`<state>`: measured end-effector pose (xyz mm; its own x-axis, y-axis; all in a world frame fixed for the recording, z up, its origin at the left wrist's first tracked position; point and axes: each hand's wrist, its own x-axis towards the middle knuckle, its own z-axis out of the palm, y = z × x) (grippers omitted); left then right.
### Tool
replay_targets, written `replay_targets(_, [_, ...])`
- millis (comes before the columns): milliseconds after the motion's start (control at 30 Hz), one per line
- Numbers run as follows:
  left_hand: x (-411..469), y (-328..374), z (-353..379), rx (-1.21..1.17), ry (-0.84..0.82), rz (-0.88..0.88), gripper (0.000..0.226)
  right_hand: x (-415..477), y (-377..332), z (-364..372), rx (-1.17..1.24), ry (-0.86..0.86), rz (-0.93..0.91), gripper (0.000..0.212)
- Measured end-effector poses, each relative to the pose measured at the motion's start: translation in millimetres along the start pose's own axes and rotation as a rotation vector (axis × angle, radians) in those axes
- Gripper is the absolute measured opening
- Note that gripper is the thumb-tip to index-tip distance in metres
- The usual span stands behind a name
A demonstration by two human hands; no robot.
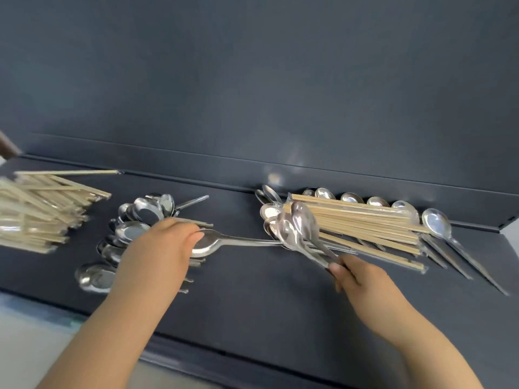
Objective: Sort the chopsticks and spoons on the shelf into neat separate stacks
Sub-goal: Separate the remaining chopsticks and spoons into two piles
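Shelf of dark grey [252, 299] holds two chopstick piles, a pale wooden left pile [42, 217] and right pile [365, 228], steel spoon heap [134, 217] between. My left hand [160, 248] pinches one long spoon [224, 241]; right hand [359, 279] grips about three spoons [297, 228].

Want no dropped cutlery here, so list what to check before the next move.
1. Grip of the right hand on the held spoons, by their handles: ok.
2. Hold of the left hand on the long spoon: cannot tell, the grip is hidden under the hand.
3. The right-side chopsticks apart from the loose spoons: not ok, they overlap.
4. The left chopstick pile neat: not ok, ends splay.
5. Bare shelf between piles for setting down: ok.
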<state>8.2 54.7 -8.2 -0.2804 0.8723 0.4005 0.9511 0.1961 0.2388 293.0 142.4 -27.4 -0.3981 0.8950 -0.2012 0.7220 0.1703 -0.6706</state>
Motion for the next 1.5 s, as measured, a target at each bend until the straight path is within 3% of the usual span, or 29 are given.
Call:
replay_targets(367, [41, -105, -39, 0.031, -0.020, -0.148, 0.020, 3, -85, 63, 0.050, 0.065, -0.031, 0.029])
replay_targets(700, [74, -163, -3, -0.161, -0.287, -0.015, 0.024, 18, -158, 150, -0.149, 0.144, 0.026, 0.032])
replay_targets(800, [78, -170, -2, -0.218, -0.353, 0.031, 0.022, 22, -168, 167, -0.217, 0.216, 0.018, 0.025])
replay_targets(1000, [76, -191, -12, -0.262, -0.325, 0.114, 0.020, 31, -168, 194, -0.256, 0.342, -0.123, 0.021])
replay_targets(1200, [60, -209, -26, -0.280, -0.290, 0.134, 0.021, 40, -168, 202, -0.513, 0.571, -0.211, 0.022])
replay_targets(1333, [52, -217, -32, -0.261, -0.276, 0.131, 0.020, 43, -169, 213, -0.537, 0.560, -0.375, 0.051])
replay_targets(1500, [44, -215, -34, -0.254, -0.238, 0.164, 0.019, 42, -165, 219, -0.520, 0.496, -0.350, 0.055])
